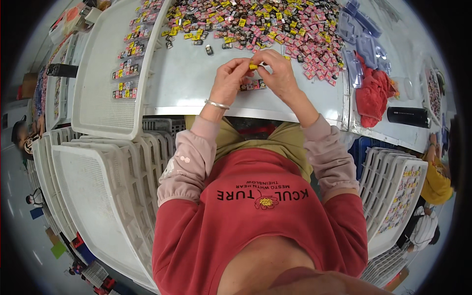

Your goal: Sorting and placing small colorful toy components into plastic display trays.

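Note:
A small yellow block [253, 66] is pinched between the fingertips of my left hand [229, 81] and my right hand [279, 73], over the near part of the metal table. Both hands are closed. Just below them a short row of small blocks [254, 85] lies on the table, partly covered by my left fingers. Beyond my hands spreads a large heap of small pink, black and yellow blocks [280, 29]. One dark block [209, 50] lies apart from the heap, to the left.
To the left, a white tray [93, 98] carries several rows of packed blocks [129, 69]. Clear plastic holders [366, 46], a red cloth [372, 96] and a black cylinder [409, 117] sit at the right. Stacked white trays [81, 172] flank me; other people work at the edges.

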Tool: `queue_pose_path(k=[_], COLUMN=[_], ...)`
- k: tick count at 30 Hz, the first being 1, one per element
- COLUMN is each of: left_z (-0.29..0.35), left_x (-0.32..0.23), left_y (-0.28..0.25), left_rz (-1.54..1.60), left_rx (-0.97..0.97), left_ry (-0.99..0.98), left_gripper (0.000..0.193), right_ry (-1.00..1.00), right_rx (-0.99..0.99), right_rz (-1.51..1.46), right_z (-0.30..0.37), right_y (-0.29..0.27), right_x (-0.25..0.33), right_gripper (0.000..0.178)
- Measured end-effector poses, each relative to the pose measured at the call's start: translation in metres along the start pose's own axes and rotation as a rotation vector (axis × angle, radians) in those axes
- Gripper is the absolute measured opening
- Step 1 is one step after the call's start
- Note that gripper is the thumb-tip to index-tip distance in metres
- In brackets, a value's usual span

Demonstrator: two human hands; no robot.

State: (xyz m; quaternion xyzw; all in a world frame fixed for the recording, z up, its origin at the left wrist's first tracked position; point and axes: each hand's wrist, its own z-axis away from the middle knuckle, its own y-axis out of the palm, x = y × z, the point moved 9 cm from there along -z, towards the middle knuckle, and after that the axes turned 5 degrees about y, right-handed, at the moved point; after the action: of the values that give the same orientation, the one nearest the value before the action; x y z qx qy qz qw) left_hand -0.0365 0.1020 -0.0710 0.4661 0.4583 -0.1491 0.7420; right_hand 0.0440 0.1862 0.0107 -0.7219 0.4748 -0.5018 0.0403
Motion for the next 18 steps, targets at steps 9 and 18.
queue_pose_path(k=[9,18], left_z=[0.007,0.005], left_x=[0.008,-0.003], left_y=[0.001,-0.010], left_rz=[0.063,0.012], left_rx=[0.053,0.041], left_ry=[-0.094,-0.013], left_gripper=[0.021,0.021], right_ry=[0.028,0.328], right_rx=[0.001,0.007], right_rz=[-0.025,-0.637], right_z=[0.015,0.026], right_y=[0.007,0.019], right_x=[0.005,-0.012], right_gripper=[0.029,0.029])
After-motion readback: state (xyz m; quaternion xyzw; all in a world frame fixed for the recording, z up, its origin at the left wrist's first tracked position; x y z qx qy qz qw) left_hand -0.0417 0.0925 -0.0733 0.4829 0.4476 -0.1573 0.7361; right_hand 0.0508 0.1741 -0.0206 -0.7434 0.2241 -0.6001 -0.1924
